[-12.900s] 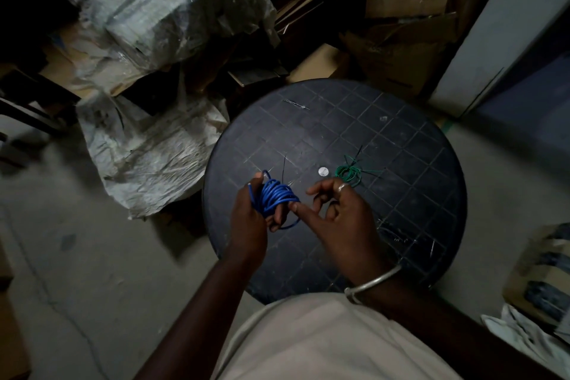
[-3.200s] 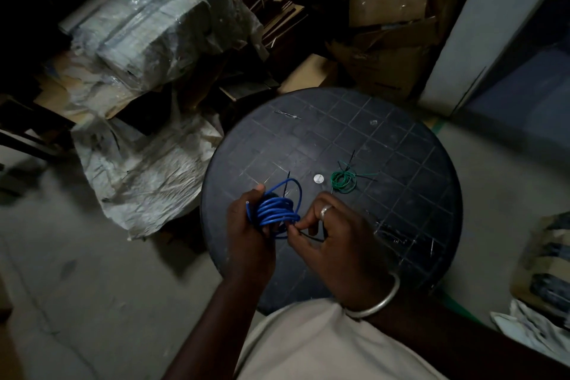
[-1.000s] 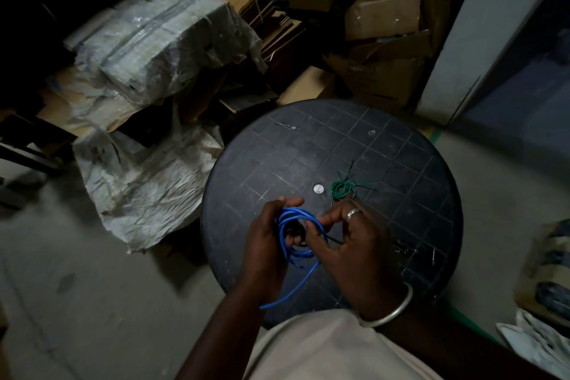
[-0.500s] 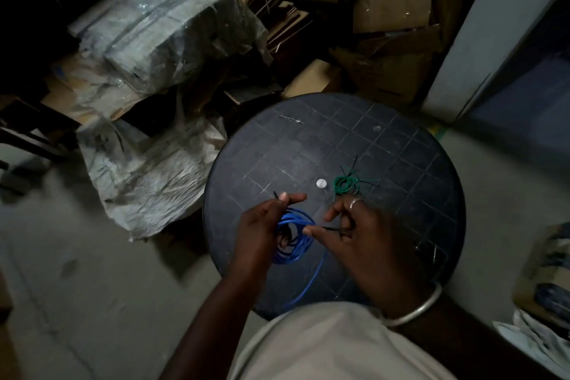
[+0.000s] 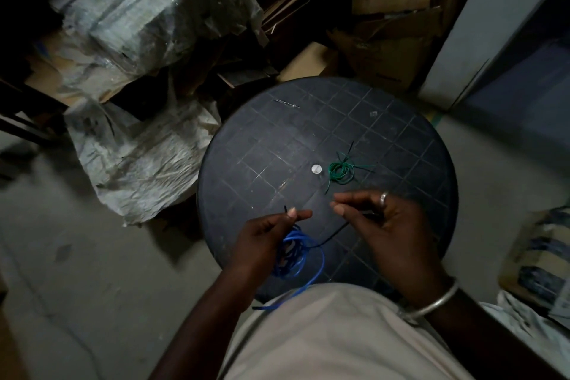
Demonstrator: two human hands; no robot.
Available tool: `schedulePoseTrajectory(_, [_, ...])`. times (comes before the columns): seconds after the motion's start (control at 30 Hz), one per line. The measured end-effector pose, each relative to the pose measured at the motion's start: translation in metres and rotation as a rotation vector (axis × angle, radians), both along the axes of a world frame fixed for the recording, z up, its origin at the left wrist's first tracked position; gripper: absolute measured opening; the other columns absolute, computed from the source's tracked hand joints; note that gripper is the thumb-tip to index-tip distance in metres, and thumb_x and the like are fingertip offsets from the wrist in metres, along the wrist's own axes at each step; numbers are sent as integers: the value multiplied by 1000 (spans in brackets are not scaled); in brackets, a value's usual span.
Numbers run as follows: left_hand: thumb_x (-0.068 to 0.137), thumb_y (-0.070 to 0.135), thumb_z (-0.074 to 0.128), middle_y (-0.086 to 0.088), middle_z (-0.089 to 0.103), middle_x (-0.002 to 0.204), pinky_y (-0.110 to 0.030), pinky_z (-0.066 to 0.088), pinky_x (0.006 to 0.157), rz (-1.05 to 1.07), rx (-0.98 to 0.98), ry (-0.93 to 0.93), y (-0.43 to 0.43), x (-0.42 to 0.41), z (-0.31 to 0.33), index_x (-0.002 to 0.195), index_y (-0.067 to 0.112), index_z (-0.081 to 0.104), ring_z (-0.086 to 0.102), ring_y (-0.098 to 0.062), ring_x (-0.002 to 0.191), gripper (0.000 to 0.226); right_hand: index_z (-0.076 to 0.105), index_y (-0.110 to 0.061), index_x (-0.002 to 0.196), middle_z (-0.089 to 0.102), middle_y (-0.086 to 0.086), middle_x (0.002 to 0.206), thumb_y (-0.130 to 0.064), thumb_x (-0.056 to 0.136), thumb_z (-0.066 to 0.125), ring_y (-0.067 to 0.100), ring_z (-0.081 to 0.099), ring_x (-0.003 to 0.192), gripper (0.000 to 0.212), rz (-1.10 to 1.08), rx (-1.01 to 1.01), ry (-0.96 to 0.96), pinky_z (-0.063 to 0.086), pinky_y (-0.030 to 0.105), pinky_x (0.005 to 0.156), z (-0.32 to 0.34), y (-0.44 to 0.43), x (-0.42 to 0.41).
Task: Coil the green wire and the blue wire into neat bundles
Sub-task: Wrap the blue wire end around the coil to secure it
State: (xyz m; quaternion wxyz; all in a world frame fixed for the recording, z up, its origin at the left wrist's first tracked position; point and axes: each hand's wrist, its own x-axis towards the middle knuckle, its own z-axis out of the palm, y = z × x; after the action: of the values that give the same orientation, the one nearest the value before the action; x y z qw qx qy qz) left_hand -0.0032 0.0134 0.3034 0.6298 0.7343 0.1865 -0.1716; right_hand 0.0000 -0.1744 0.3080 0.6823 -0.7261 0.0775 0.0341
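Your left grip (image 5: 262,237) clamps the coiled blue wire (image 5: 296,240). A black tie (image 5: 333,233) runs rightward from it into your pinching right grip (image 5: 394,234).

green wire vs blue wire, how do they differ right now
The green wire lies on the round table, touched by no hand; the blue wire is held by the left hand. The green wire is a small, tight coil; the blue wire's loops are wider and looser, with a tail hanging toward the lap. Both are coiled.
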Motion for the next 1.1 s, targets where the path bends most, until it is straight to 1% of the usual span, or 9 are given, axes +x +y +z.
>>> schedulePoseTrajectory(0.23, [101,15,47,11,65,59,-12,40,51,-21,-15,70,-6,-6,0,101,9,77,54,1,53,30,65,-12,122,68,1,129,19,86,61,8,65,120,47,28,236,4,52,15,92,-2,1,0])
schedulePoseTrajectory(0.43, [99,12,51,8,70,69,-21,47,66,-30,-47,82,-8,-7,5,99,11,78,61,-6,66,27,66,-14,122,78,2,100,6,93,60,9,74,98,35,119,0,72,56,20,88,-7,-5,-2])
schedulePoseTrajectory(0.53, [97,21,56,-1,74,84,-29,46,73,-46,-32,79,-6,-7,2,105,18,78,63,-17,78,23,74,-21,106,79,-5,92,-5,94,64,9,75,82,22,58,-81,76,60,24,68,-6,-5,-7])
schedulePoseTrajectory(0.63, [96,22,57,-2,77,93,-18,51,74,-112,-23,65,-6,-8,1,110,19,76,70,-10,88,23,77,-22,102,77,-3,88,-11,93,68,4,70,74,17,57,-134,64,53,17,61,-5,-5,-6])
schedulePoseTrajectory(0.8, [98,15,54,20,40,48,-11,32,44,-184,27,28,-13,-9,5,104,8,76,39,3,40,24,79,-18,94,73,5,73,-14,91,69,5,62,66,11,140,-22,171,48,16,57,1,-3,-3])
schedulePoseTrajectory(0.83, [99,13,53,6,67,50,-9,28,42,-207,40,9,-12,-9,4,104,1,74,35,3,36,25,79,-17,92,73,8,72,-14,90,70,6,62,65,10,134,14,197,48,16,57,2,-1,-2])
schedulePoseTrajectory(0.87, [99,10,52,14,52,84,-7,26,40,-226,50,-8,-12,-10,6,103,-6,72,35,4,33,26,79,-16,91,73,8,71,-13,89,71,6,61,64,9,127,38,213,49,16,56,3,1,-2])
schedulePoseTrajectory(1.07, [97,12,56,22,55,83,-4,28,44,-264,125,-78,-15,-12,16,86,10,75,41,10,37,22,78,-16,83,78,-5,71,-7,83,78,-1,71,66,9,50,4,208,51,8,63,8,12,-2])
schedulePoseTrajectory(1.1, [97,15,58,14,61,43,-9,27,43,-280,145,-89,-14,-13,15,73,20,72,35,5,36,27,79,-16,84,78,-6,71,-7,82,78,-2,71,65,9,66,-8,203,50,7,63,8,14,-2])
